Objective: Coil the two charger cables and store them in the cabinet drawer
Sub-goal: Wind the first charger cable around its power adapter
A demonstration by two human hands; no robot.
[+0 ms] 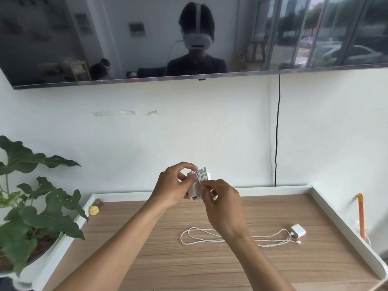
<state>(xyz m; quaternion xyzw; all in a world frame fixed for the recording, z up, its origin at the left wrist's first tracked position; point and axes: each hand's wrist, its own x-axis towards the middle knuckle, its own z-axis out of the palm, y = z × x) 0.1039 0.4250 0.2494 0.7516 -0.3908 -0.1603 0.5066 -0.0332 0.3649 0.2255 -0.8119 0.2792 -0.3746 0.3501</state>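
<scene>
Nearest, on the bare wood of the desk [147,259]: second charger cable [199,228], uncoiled, in slack loops, long axis left to right, white plug block [298,230] at the right end, loops trailing leftward under the right forearm. Untouched by either grip; closer to the right one, below it and toward the wearer. Further out, above the desk, both grips raised and nearly meeting. Left grip [174,185] curled round the first charger [198,181], thumb and fingers on its white block, cable wound round that block in tight turns. Right grip [222,198] just right of the block, thumb and forefinger pinched on the free end of that cable, close against the winding. Very little slack between winding and pinch, so probably one last turn or a tuck, carried round the block with the left grip as anchor. By the look of things: first coil almost done, second not begun, no drawer in view. Possible trouble: turns springing loose on release of the end. Beyond, left of the desk, a leafy plant [42,217]; by the far left corner a small yellow object [93,210]; along the right rim an orange stick-like thing [361,219]; on the white wall [189,133] a hanging black cord [277,131]; above, a dark screen [126,38].
</scene>
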